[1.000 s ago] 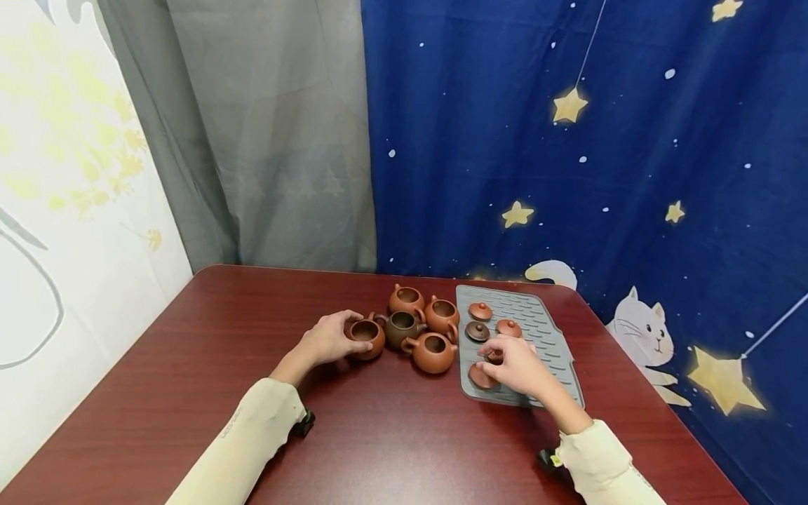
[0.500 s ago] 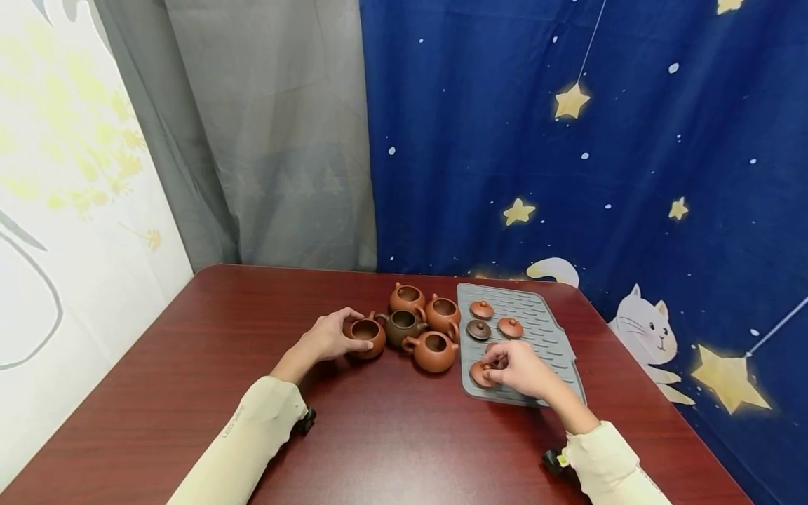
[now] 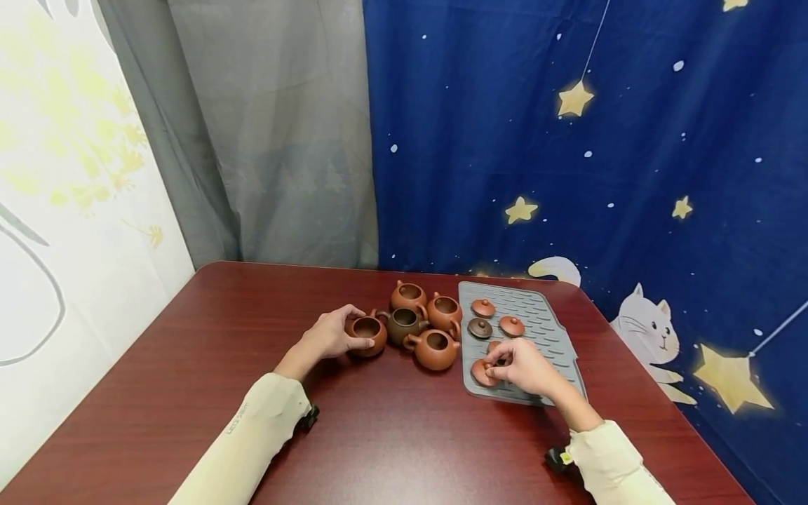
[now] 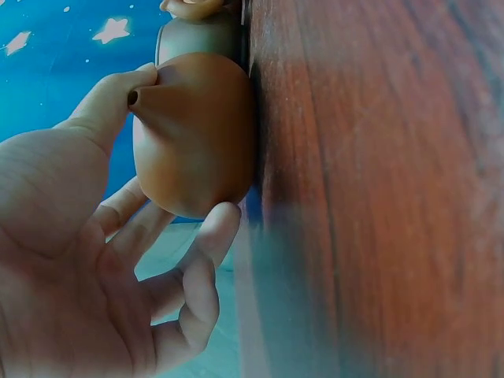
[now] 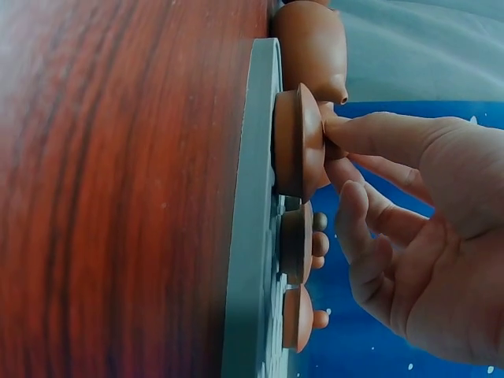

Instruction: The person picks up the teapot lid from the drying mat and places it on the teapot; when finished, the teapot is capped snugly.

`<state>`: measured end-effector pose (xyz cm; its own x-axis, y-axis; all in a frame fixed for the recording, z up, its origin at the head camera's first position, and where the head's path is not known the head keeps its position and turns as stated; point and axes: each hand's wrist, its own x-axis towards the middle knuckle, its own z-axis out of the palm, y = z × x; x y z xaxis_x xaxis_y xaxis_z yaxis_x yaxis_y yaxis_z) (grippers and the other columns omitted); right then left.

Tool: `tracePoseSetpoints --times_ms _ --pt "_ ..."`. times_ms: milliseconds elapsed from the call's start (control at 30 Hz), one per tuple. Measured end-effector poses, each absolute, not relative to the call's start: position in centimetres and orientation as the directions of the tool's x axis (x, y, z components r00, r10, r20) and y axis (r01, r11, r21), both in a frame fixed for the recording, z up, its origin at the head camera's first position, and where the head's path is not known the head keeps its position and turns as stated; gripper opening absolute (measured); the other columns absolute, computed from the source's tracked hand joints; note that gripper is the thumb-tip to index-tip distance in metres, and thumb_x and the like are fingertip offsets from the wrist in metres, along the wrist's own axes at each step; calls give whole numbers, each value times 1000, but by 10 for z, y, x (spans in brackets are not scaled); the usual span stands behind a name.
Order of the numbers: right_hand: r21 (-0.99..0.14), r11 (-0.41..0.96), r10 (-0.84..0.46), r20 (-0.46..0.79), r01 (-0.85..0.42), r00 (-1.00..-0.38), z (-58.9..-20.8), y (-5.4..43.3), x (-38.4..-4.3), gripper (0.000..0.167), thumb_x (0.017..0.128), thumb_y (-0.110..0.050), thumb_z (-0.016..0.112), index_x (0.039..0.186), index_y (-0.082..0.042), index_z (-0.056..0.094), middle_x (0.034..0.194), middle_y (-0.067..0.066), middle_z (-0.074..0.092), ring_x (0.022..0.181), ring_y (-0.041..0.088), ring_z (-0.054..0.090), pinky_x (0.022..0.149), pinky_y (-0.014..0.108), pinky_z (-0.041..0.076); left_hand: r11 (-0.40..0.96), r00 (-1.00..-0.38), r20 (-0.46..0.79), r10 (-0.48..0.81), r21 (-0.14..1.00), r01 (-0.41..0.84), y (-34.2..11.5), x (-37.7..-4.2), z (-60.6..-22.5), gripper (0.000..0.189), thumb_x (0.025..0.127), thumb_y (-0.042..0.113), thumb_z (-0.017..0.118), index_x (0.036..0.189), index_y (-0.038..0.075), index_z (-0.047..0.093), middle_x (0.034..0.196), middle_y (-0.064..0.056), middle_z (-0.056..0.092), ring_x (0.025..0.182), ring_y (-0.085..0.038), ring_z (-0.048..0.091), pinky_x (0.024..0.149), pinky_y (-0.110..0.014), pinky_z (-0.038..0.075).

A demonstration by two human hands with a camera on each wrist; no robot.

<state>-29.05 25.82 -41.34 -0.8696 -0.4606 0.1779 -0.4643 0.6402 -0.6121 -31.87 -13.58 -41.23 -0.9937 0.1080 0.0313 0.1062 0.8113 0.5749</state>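
My left hand [image 3: 330, 337] grips a reddish-brown clay teapot [image 3: 374, 344] at the left of a group of lidless teapots, thumb on one side and fingers on the other. The left wrist view shows this teapot's spout [image 4: 150, 102] near the thumb. On the grey mat, my right hand [image 3: 529, 366] pinches the knob of the nearest clay teapot lid [image 3: 481, 374] between thumb and finger. In the right wrist view that lid [image 5: 290, 142] still sits on the mat. Another lid [image 3: 494, 346] is partly hidden behind the right hand.
Three more brown teapots [image 3: 437, 352] and a dark one [image 3: 402, 328] stand close together beside the held one. Farther back on the grey mat [image 3: 555, 361] lie a dark lid [image 3: 480, 328] and two orange lids [image 3: 512, 326]. Curtains hang behind the table [image 3: 265, 294].
My right fingers have come down from over the nearest lid and closed on its knob. The left hand has stayed on its teapot.
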Motion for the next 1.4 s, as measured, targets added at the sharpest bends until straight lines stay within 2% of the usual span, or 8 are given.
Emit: tracePoseSetpoints --times_ms 333,633,867,1233,1400 --pt "-623 645 -432 181 -443 -884 -412 254 -288 6 81 -9 81 86 -10 77 74 -3 67 59 10 52 52 25 43 815 -996 17 92 573 85 -135 -318 -413 61 76 48 84 128 27 59 124 -6 64 118 -31 58 87 -56 46" --pt "-630 647 -348 257 -429 -902 -409 247 -284 7 79 -13 83 82 -13 76 72 -5 66 61 10 57 55 25 46 824 -995 33 98 558 100 -136 -319 -415 60 76 48 84 127 27 60 122 -4 65 115 -30 59 85 -55 47" --pt "-638 624 -310 328 -452 -892 -406 238 -280 7 79 -13 84 82 -15 77 70 -6 66 59 12 57 54 25 47 824 -995 27 97 559 95 -135 -318 -414 61 76 50 83 127 27 59 122 -5 65 115 -31 59 85 -56 47" --pt "-604 632 -267 418 -485 -868 -399 220 -277 8 79 -14 85 83 -17 78 61 -6 56 52 13 50 47 26 40 819 -996 17 92 568 86 -135 -318 -413 62 76 49 84 128 26 59 126 -6 63 118 -32 58 86 -55 47" --pt "-591 626 -250 466 -509 -848 -398 210 -278 9 79 -16 85 85 -17 79 66 -6 59 51 12 47 45 26 37 818 -996 15 87 570 80 -135 -319 -413 61 77 48 83 128 27 58 126 -7 63 119 -31 58 86 -55 47"
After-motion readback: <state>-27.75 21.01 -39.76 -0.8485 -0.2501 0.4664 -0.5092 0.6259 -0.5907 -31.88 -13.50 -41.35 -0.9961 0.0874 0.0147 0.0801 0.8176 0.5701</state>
